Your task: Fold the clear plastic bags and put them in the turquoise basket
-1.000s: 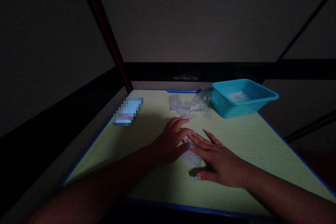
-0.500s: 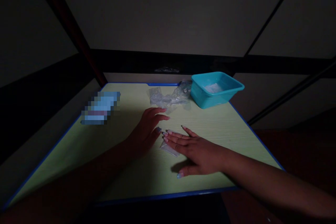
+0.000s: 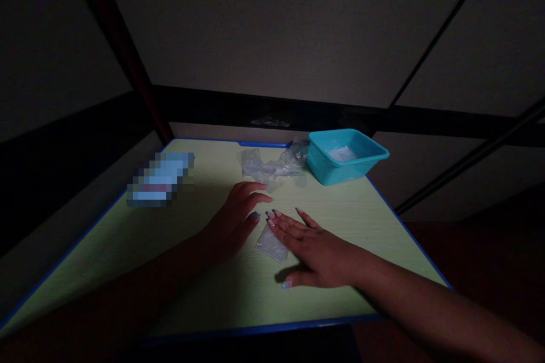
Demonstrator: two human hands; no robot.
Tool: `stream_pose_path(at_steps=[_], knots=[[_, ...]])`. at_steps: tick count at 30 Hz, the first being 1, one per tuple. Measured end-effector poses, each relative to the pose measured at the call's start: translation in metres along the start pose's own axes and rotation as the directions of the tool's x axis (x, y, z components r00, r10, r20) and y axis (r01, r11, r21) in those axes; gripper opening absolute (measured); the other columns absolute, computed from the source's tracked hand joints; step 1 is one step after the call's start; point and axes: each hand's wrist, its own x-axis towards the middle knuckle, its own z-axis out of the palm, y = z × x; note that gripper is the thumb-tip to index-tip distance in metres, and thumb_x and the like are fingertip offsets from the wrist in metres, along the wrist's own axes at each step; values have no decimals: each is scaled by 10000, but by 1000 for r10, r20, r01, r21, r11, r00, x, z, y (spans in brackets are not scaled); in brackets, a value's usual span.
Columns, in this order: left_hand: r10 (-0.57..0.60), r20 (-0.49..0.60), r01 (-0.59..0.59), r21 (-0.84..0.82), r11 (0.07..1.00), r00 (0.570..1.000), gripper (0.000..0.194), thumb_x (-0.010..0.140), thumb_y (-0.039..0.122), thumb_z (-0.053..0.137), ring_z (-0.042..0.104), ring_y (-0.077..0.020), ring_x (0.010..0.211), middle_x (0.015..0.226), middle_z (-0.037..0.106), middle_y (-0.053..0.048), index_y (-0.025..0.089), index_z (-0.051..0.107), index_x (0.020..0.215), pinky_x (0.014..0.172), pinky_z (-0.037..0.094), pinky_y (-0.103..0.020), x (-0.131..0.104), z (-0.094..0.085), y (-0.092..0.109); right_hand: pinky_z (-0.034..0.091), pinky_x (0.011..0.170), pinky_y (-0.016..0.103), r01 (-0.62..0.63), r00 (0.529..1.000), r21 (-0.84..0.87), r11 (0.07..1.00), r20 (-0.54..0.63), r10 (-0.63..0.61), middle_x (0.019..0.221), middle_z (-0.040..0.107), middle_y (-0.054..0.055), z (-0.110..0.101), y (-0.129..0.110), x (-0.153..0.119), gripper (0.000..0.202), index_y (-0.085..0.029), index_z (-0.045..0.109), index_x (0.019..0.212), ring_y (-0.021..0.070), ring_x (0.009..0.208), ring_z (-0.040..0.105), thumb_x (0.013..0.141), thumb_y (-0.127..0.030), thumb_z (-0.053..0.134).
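Observation:
A small, flat clear plastic packet (image 3: 271, 245) lies on the pale table (image 3: 204, 295). My right hand (image 3: 317, 249) rests over its right part, fingers stretched out flat and thumb spread apart. Just left of the packet is my left hand (image 3: 238, 212), fingers apart and slightly curved, holding nothing. Beyond the fingertips lie crumpled clear plastic bags (image 3: 272, 165). What the packet contains, if anything, cannot be made out.
A turquoise plastic basin (image 3: 340, 169) stands at the back right with a whitish packet (image 3: 343, 153) inside. At the left edge lies a blurred bluish flat object (image 3: 159, 181). Wall panels (image 3: 264, 28) rise behind the table's blue rim.
The view has tilted a little. My right hand has shifted slightly, so more of the packet shows beneath it. My left hand keeps nearly the same pose.

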Motion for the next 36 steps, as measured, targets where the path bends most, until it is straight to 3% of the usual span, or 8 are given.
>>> stream_pose_path(at_steps=[8,11,14,17,19,21,25,36], knots=[[31,36,-31,-7,999,999,492,995,487,222,453,-243,1149,1173,546,-120,168,581,1103,1011,357,-433,4,1,0,-22,1142,568,2,1000,26,1000,-1,-2,1569,100,203,1,2,-1,969,-129,121,1530,271,1468,56,827,-623,566],[59,154,-63,22,998,986,477,987,444,292,525,-206,914,913,592,-80,163,652,850,839,420,-352,6,-1,1,9,1137,582,30,999,46,998,-37,-28,1572,128,198,1,5,-1,949,-151,128,1531,277,1469,64,828,-596,584],[124,334,-144,37,989,934,515,987,418,297,484,-151,635,685,537,-28,168,644,701,596,354,-283,6,-5,5,93,1137,572,51,991,47,998,-129,-44,1562,213,188,-2,8,-2,850,-153,162,1525,273,1464,102,874,-536,551],[170,471,-244,100,965,866,497,977,477,317,475,-143,571,640,548,-12,202,687,789,523,285,-289,4,-8,10,228,1096,555,40,956,2,999,-293,-37,1431,429,190,-8,9,-3,668,-139,363,1453,310,1392,258,896,-462,540],[170,502,-279,148,949,848,505,968,529,314,472,-145,535,614,560,-7,217,698,872,499,264,-293,3,-9,12,350,1000,520,19,929,-49,999,-370,-36,1223,547,181,-12,7,-4,516,-120,541,1318,318,1223,412,898,-420,542],[167,510,-292,175,940,844,520,963,560,305,471,-145,499,602,580,-9,217,695,942,484,251,-293,2,-9,13,411,873,467,0,924,-111,994,-380,-43,1007,572,143,-15,5,-5,416,-110,640,1195,284,1012,475,908,-388,524],[162,530,-299,183,936,832,533,966,571,289,506,-154,470,598,625,-24,206,678,955,471,237,-292,2,-8,14,382,763,405,5,939,-204,979,-336,-74,849,548,93,-13,1,-6,372,-128,683,1143,244,854,447,917,-357,496],[110,539,-216,137,967,835,514,937,615,333,492,-167,458,596,632,-32,220,651,1016,480,318,-288,-1,-6,12,363,762,391,-31,954,-277,960,-295,-54,897,597,104,-8,-2,-3,405,-146,647,1225,247,864,474,928,-365,481]])
